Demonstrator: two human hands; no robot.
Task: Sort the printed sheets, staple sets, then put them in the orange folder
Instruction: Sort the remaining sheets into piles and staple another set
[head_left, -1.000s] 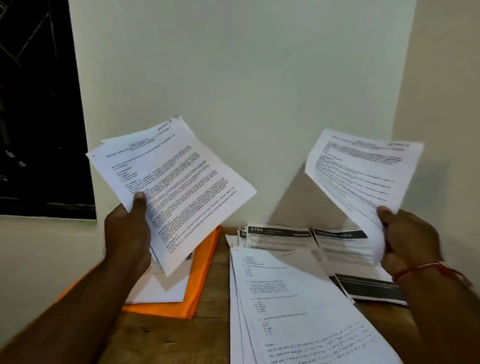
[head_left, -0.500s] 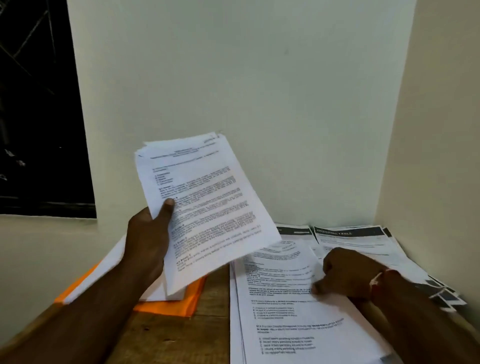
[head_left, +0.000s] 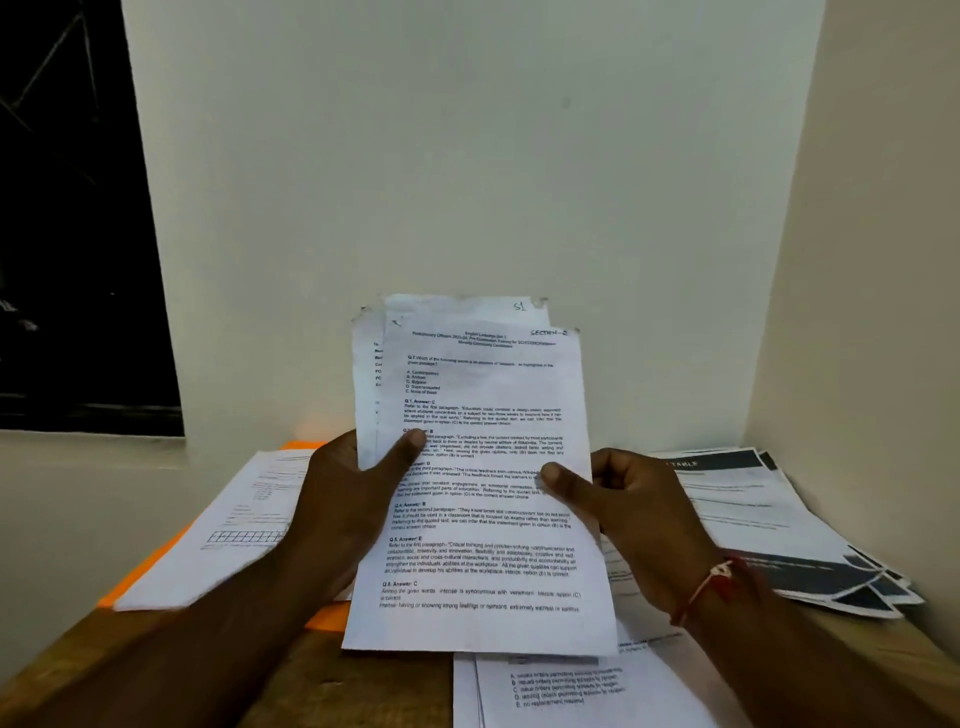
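A small stack of printed sheets (head_left: 483, 519) stands upright in front of me, the front page full of question-and-answer text. My left hand (head_left: 353, 499) grips its left edge with the thumb on the front page. My right hand (head_left: 623, 504) holds the right edge, thumb on the page too. The orange folder (head_left: 130, 577) lies on the table at the left, mostly hidden under a white sheet (head_left: 228, 530) with a small grid. No stapler is in view.
More printed sheets (head_left: 571, 691) lie on the wooden table (head_left: 332, 675) below my hands. A fanned pile of dark-banded pages (head_left: 779, 530) fills the right corner. Walls close in behind and at the right; a dark window (head_left: 67, 208) is at the left.
My right hand laid its single sheet on the pile in front of me, then rose to the held stack. My left hand brought the stack to the centre and turned it upright.
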